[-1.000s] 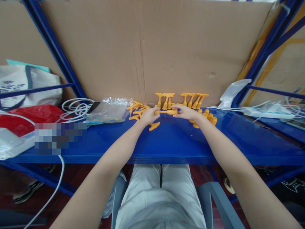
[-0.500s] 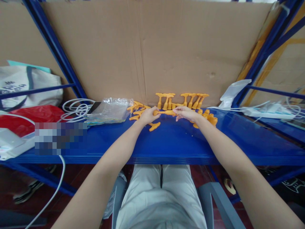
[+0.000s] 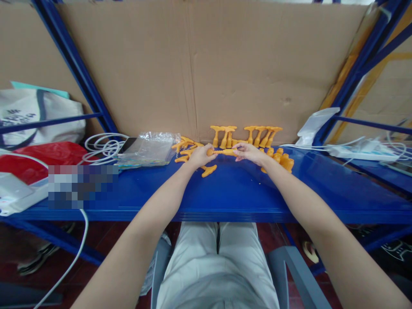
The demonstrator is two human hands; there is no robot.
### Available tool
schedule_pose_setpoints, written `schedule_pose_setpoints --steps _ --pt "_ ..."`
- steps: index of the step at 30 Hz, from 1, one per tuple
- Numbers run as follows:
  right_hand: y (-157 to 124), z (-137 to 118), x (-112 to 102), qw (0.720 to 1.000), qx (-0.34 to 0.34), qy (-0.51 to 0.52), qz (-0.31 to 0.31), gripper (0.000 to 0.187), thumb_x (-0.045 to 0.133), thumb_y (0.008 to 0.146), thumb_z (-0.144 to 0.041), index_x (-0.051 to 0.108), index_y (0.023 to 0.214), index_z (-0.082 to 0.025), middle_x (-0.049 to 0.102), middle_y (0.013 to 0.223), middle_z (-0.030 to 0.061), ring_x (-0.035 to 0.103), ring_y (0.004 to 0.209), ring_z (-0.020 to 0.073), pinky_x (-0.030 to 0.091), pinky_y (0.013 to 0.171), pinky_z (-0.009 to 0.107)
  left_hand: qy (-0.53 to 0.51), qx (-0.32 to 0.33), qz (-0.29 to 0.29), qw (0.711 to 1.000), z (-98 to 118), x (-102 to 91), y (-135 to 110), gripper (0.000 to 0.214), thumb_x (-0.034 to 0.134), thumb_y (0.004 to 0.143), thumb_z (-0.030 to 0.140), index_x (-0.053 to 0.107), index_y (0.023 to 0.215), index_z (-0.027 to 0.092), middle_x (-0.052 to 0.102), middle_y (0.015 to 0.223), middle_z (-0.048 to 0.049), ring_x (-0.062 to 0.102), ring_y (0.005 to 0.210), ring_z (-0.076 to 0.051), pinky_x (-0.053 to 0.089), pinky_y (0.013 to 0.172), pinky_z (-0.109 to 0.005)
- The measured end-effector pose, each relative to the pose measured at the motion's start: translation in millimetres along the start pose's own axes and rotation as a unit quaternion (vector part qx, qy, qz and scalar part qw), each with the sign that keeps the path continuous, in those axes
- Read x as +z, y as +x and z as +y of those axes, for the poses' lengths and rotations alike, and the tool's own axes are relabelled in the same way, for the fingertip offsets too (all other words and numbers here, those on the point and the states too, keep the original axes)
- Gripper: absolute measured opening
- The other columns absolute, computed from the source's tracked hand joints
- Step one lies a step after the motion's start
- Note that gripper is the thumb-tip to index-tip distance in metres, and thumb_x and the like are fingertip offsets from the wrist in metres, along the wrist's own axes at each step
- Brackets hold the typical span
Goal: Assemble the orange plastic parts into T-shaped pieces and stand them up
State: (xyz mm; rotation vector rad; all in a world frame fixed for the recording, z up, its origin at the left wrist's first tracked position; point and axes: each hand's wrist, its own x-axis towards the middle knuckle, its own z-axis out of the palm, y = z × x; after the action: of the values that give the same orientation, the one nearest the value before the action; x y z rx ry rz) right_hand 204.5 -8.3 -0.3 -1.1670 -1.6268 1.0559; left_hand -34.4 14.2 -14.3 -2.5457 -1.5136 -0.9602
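Observation:
My left hand (image 3: 201, 157) is closed round the crossbar end of an orange T-handled plastic piece (image 3: 225, 151), held sideways just over the blue table. The far end of the same piece, a wider sleeve, is pinched by the fingertips of my right hand (image 3: 246, 152). Loose orange T-handles (image 3: 183, 159) lie partly behind my left hand, and one T-handle (image 3: 209, 171) rests in front of it. Close to my right wrist is a pile of short orange sleeves (image 3: 283, 159). Orange T-shaped pieces (image 3: 262, 135) stand upright in two groups along the cardboard.
A cardboard sheet (image 3: 193, 68) backs the blue table (image 3: 231, 191). Plastic-wrapped flat packs (image 3: 148, 151), coiled white cable (image 3: 103, 148) and a red bag (image 3: 61, 156) sit leftward. A white power strip (image 3: 363, 152) is at right, near the blue frame posts (image 3: 357, 81).
My right hand has shifted slightly left along the orange piece, drawing closer to my left hand. My left hand keeps its place.

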Motion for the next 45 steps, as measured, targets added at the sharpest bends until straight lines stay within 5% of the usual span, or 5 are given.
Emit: schedule_pose_setpoints --steps 14,19,26,39,45 --pt "5.2 0.3 13.9 0.994 -0.019 -0.096 0.044 0.030 0.047 0.102 -0.037 0.048 0.077 -0.021 0.059 0.065 0.0002 0.054 0.052 0.0109 0.049 0.058 0.024 -0.051 -0.006 0.020 0.998 -3.7 -2.1 2.3 0.024 0.065 0.080 0.042 0.064 0.094 0.022 0.064 0.066 0.0024 0.061 0.065 -0.017 0.042 0.062 -0.025" --pt "1.1 3.7 12.4 0.904 -0.220 -0.337 0.142 0.031 0.045 0.100 -0.045 0.053 0.082 -0.022 0.061 0.072 0.0018 0.061 0.072 0.0181 0.046 0.073 0.029 -0.140 -0.011 -0.020 0.990 8.5 -7.2 0.3 0.024 0.065 0.079 0.041 0.060 0.088 0.019 0.062 0.067 0.0034 0.060 0.061 -0.014 0.043 0.058 -0.024" --pt "-3.1 3.7 5.8 0.846 -0.237 -0.451 0.158 0.036 0.034 0.097 -0.032 0.057 0.072 -0.021 0.066 0.073 0.0098 0.064 0.076 0.0238 0.043 0.073 0.031 -0.140 0.027 -0.011 0.990 21.6 -11.4 -3.0 0.021 0.065 0.078 0.039 0.062 0.084 0.019 0.061 0.063 0.0044 0.056 0.060 -0.013 0.041 0.059 -0.023" --pt "14.9 7.1 8.0 0.954 -0.142 -0.231 0.131 0.043 0.036 0.094 -0.041 0.039 0.055 -0.024 0.039 0.047 -0.0006 0.048 0.056 0.0160 0.045 0.057 0.026 -0.027 0.023 0.051 0.998 25.7 -14.1 -5.8 0.021 0.067 0.080 0.037 0.070 0.093 0.021 0.072 0.080 -0.0018 0.065 0.077 -0.020 0.042 0.067 -0.026" --pt "11.9 1.4 15.2 0.988 0.004 -0.121 0.097 0.039 0.038 0.092 -0.037 0.044 0.056 -0.023 0.041 0.041 -0.0008 0.037 0.038 0.0119 0.033 0.039 0.022 0.004 0.041 0.058 0.997 27.4 -16.1 -6.7 0.019 0.067 0.081 0.035 0.069 0.095 0.022 0.074 0.095 -0.0053 0.067 0.091 -0.022 0.046 0.075 -0.027"
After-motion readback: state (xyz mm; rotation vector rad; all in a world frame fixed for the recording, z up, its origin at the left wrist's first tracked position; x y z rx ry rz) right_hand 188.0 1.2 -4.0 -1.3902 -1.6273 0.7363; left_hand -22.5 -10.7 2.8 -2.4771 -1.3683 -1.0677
